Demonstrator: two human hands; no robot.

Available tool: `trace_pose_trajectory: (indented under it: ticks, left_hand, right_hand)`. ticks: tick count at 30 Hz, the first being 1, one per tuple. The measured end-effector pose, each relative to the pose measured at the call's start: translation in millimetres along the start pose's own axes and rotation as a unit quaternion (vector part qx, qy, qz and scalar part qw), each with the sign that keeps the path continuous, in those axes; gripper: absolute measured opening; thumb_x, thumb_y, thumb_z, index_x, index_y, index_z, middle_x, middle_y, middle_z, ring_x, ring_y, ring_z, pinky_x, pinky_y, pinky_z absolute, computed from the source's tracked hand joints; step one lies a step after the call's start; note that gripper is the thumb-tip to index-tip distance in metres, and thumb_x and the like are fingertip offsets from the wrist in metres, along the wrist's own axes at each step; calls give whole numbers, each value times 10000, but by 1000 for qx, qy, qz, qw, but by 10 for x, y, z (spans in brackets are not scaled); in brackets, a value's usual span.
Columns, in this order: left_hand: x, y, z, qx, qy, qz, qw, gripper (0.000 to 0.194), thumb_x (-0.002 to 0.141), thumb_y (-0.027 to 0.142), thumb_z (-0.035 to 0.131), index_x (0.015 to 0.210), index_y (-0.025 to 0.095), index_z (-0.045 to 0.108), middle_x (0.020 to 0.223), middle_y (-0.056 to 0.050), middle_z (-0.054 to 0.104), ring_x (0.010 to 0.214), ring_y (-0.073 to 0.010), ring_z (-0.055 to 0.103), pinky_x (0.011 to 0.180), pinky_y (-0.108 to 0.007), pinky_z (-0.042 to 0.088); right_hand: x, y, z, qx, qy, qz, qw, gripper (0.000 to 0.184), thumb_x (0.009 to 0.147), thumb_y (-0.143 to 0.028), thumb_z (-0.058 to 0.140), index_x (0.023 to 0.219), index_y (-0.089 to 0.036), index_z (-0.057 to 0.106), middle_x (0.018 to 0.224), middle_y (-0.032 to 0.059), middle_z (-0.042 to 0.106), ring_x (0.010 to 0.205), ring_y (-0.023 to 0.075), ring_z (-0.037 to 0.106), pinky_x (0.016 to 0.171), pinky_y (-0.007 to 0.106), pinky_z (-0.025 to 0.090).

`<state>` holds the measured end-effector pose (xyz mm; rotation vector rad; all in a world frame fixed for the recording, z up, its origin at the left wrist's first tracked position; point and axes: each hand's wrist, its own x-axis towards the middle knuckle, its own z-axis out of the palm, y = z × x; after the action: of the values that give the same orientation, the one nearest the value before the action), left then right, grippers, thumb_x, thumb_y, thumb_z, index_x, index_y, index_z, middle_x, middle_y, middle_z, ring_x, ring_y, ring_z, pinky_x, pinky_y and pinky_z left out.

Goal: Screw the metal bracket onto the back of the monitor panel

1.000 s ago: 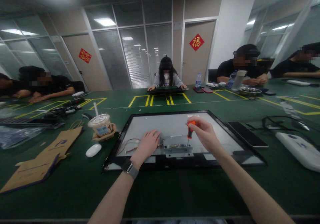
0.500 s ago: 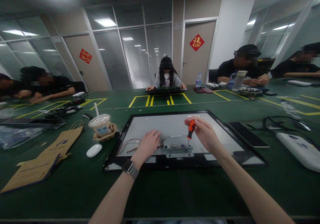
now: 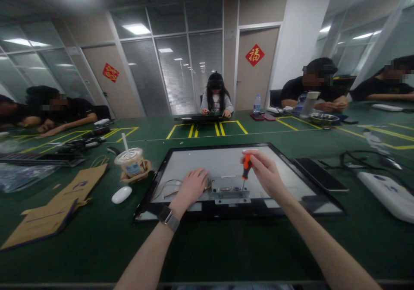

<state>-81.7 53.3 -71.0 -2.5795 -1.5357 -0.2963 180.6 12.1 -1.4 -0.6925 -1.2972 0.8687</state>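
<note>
A flat display panel (image 3: 194, 158) with a black frame lies back side up in front of me. Near its front edge sits a grey metal bracket (image 3: 231, 197) with connector ports. My right hand (image 3: 263, 171) grips an orange and black screwdriver (image 3: 247, 167), held nearly upright, its tip down at the right end of the bracket. My left hand (image 3: 192, 184) rests with fingers stretched out on the panel, just left of the bracket. Thin coloured wires (image 3: 166, 188) run out beside that hand; my fingers hide part of them.
Left of the panel are a lidded drink cup (image 3: 131, 160) with a straw, a white mouse (image 3: 122, 194) and a brown paper bag (image 3: 61, 203). On the right lie a black phone (image 3: 320, 174) and a white device (image 3: 386, 193). Across the table a person (image 3: 216, 96) handles another panel.
My screwdriver hand has shifted very slightly, with the tool still at the bracket. My left hand stays put. Across the table, the person's panel has moved to the left.
</note>
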Motion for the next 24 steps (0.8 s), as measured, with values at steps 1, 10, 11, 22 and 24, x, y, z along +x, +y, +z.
trace_pose_trajectory:
  ticks: [1,10,11,22,24]
  left_hand:
    - [2,-1,2,1,0,0,1000,393,1014,259,370,1370,186,518,1454,-119,518,1319,-256,501,1108,-443,386]
    - [9,12,10,-1,0,-5,1000,390,1015,258,367,1368,194,522,1453,-117,520,1326,-249,499,1108,-440,385]
    - [8,18,4,0,0,-4,1000,390,1015,255,365,1366,191,524,1450,-117,524,1324,-249,501,1106,-440,389]
    - [-11,62,-71,8,-2,-5,1000,381,1014,245,383,1363,184,527,1442,-122,532,1319,-247,509,1103,-443,407]
    - [-11,65,-73,12,-4,-8,1000,381,1014,239,387,1366,183,522,1443,-121,531,1317,-245,510,1105,-441,405]
  right_hand:
    - [-1,-5,7,15,-6,1,1000,233,865,-441,642,953,-245,730,811,25,674,789,198,627,743,355,511]
    - [9,3,4,-2,-2,-8,1000,198,866,-413,650,924,-240,727,807,32,687,793,205,643,724,355,532]
    - [11,9,-6,-3,-8,-12,1000,213,886,-414,627,967,-241,723,815,34,698,805,210,654,743,366,536]
    - [9,-12,-57,-45,-34,-37,998,229,935,-371,552,1002,-241,730,945,56,760,913,236,702,862,408,531]
    - [5,-16,-53,-57,-21,-36,998,195,898,-368,613,988,-246,736,884,44,749,848,223,697,803,384,545]
